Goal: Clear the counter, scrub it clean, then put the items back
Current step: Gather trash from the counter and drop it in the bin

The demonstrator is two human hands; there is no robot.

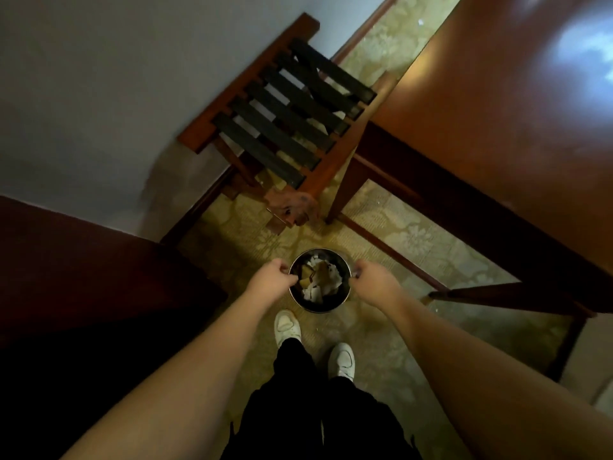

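I see both of my hands down at a small round shiny metal waste bin [319,305] that sits low over the patterned yellow-green carpet [381,327], just ahead of my white shoes [287,325]. My left hand [270,277] has its fingers curled over the bin's left rim, and my right hand [371,277] grips the right rim the same way. The bin holds crumpled white paper and brownish scraps. The reddish-brown wooden counter [497,111] stands to the right. Ahead, against the pale wall, is a wooden luggage rack with black straps [285,127].
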